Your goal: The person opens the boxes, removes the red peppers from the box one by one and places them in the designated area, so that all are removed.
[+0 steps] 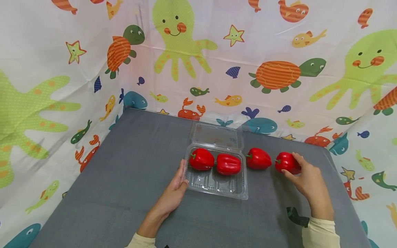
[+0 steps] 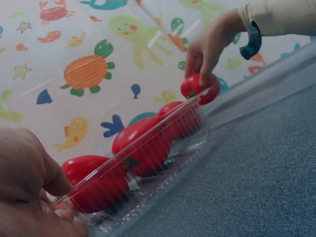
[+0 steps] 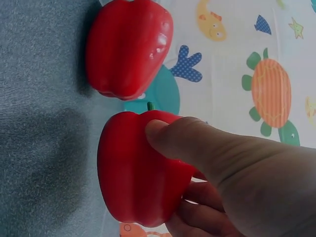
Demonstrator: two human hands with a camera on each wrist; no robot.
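My right hand [image 1: 313, 177] grips a red bell pepper [image 1: 286, 162] at the right, thumb on the near side and fingers round the far side. In the right wrist view the held pepper [image 3: 143, 168] shows its green stem. A second loose bell pepper [image 1: 259, 158] lies between it and a clear plastic clamshell container [image 1: 214, 193]. Inside the container's far half sit two more peppers, one at left [image 1: 202, 159] and one at right [image 1: 228, 164]. My left hand [image 1: 175, 193] holds the container's left edge; in the left wrist view its fingers pinch the rim.
The container's lid [image 1: 217, 136] lies folded back toward the wall. A grey cloth covers the table [image 1: 130, 172]. Behind it and at both sides hangs a curtain [image 1: 198, 69] printed with sea animals. A dark strap [image 1: 297, 217] sticks out beside my right wrist.
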